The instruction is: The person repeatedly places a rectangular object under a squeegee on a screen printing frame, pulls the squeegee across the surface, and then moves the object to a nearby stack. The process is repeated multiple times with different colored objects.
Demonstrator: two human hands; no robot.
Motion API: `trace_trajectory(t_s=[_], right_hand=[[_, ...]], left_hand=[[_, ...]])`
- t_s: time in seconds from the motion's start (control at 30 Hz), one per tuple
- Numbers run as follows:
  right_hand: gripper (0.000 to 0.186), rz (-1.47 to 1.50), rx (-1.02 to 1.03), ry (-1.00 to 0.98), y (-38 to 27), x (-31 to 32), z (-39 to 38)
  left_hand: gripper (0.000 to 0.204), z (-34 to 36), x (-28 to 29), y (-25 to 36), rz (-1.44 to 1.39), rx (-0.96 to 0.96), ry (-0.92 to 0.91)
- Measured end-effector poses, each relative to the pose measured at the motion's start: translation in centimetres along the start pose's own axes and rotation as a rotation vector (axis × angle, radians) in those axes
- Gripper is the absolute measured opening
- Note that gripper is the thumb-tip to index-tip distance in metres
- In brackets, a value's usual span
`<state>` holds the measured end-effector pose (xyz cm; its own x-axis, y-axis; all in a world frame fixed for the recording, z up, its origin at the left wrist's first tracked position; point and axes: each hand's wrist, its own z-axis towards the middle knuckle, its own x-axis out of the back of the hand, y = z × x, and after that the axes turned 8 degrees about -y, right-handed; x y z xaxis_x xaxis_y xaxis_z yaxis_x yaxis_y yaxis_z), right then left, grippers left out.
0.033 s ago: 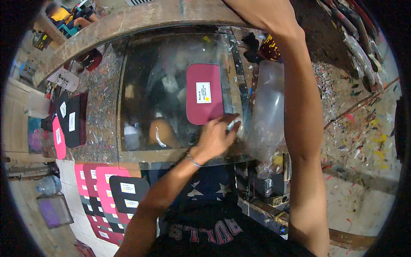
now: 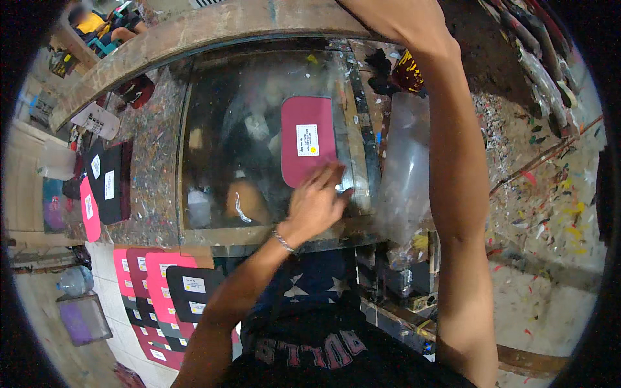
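The maroon card (image 2: pixel 296 169) lies on the glass panel (image 2: pixel 223 123) set in the counter (image 2: pixel 152 168), probably because the glass gives it a flat, smooth bed. The left hand (image 2: pixel 318 195) is at its near right corner, fingers blurred and partly spread, perhaps to steady it; whether they grip anything I cannot tell. The right hand (image 2: pixel 400 21) reaches the wooden beam (image 2: pixel 259 24) at the far side, apparently bracing it; its fingertips are out of view. At near left, cards (image 2: pixel 163 258) overlap with labels exposed, likely so each face stays uncovered.

Of the 2 hands, only the left has shifted noticeably, from the card's right side onto its corner; the card has stayed put.
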<state>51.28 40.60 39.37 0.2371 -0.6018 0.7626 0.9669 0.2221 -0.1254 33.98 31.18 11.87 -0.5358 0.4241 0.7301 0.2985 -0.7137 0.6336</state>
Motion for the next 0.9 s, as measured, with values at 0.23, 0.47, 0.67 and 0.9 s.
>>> trace_trajectory(t_s=[0.23,0.47,0.67,0.9], right_hand=[[0.059,0.014,0.041,0.034,1.0,-0.5,2.1],[0.061,-0.044,-0.025,0.005,0.9,0.1,1.9],[0.063,-0.018,-0.014,-0.011,0.2,0.1,2.2],[0.06,-0.045,-0.042,-0.005,0.7,0.7,2.2]], left_hand=[[0.076,-11.2,2.4,-1.9,0.327,0.072,-0.326],[0.043,-10.1,4.4,-2.6,-0.008,0.262,-0.323],[0.041,-4.3,4.3,-8.8,0.379,0.233,0.035],[0.047,-3.6,4.3,-8.7,0.312,0.356,-0.022]])
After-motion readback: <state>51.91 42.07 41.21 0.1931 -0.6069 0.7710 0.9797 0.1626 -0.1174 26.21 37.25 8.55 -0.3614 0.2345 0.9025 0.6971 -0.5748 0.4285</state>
